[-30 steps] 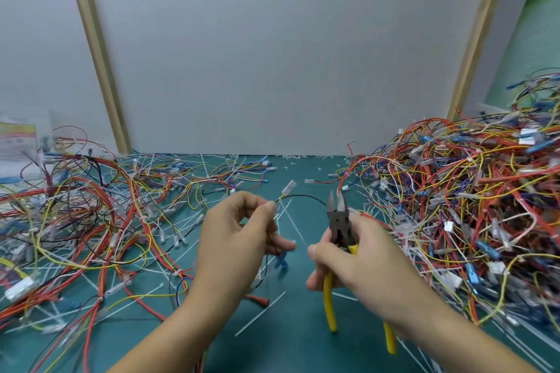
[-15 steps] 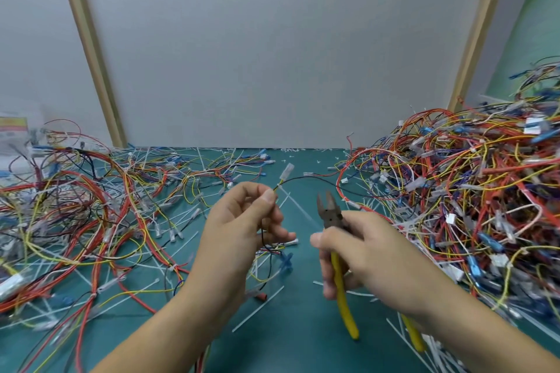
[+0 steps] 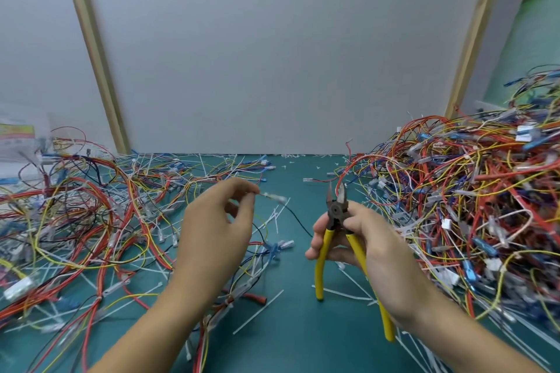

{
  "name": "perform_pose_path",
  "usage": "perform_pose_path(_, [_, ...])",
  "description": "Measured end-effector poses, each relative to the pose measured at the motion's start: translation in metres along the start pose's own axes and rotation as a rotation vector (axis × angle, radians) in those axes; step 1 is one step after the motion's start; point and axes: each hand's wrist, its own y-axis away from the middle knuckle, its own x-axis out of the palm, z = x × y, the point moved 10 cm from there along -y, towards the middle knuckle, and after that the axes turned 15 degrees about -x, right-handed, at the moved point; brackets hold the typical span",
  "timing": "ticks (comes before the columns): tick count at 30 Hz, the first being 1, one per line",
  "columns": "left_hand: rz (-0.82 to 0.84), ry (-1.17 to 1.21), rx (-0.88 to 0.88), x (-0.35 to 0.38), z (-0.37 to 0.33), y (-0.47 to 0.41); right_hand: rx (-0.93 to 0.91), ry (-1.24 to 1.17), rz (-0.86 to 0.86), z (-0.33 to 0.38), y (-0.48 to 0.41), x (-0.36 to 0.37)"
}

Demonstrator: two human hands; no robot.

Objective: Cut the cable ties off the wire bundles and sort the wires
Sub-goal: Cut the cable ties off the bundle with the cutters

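Head view: left hand [image 3: 212,230] pinches a thin black wire [image 3: 298,220]; right hand [image 3: 374,247] grips open yellow-handled cutters [image 3: 335,209], which might nick it.

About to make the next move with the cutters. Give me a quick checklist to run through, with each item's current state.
1. Cutters gripped in the right hand: ok.
2. Cutter jaws open and pointing up: ok.
3. Black wire pinched in the left hand: ok.
4. Cable tie on that wire located: cannot tell, none visible.
5. Blades apart from the left fingers: ok, a gap shows.
6. Wire between the blades: not ok, it lies to their left.
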Motion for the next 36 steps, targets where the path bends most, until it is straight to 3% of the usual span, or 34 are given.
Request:
perform_pose_path(4, [0.090,0.276,-0.243,0.008,0.023,-0.005,0.026,0.035,0.025,0.001,0.001,0.004])
perform_pose_path(7, [0.127,0.397,-0.314,0.010,0.030,-0.007,0.061,0.103,0.070,-0.004,0.001,0.005])
perform_pose_path(12, [0.226,0.420,-0.337,0.020,0.031,-0.005,0.053,0.126,0.038,-0.005,-0.003,-0.003])
perform_pose_path(17, [0.314,0.393,-0.289,0.030,0.023,-0.001,-0.174,0.179,-0.215,0.007,-0.011,-0.033])
perform_pose_path(19, [0.333,0.366,-0.283,0.032,0.022,0.000,-0.202,0.167,-0.238,0.001,-0.012,-0.032])
perform_pose_path(28, [0.314,0.484,-0.371,0.032,0.036,-0.005,-0.014,-0.038,-0.032,-0.040,-0.006,-0.010])
perform_pose_path(32, [0.333,0.592,-0.411,0.037,0.037,-0.006,-0.019,0.135,0.262,-0.041,0.001,0.009])
perform_pose_path(36, [0.357,0.621,-0.437,0.038,0.038,-0.005,0.002,0.224,0.362,-0.048,0.005,0.010])
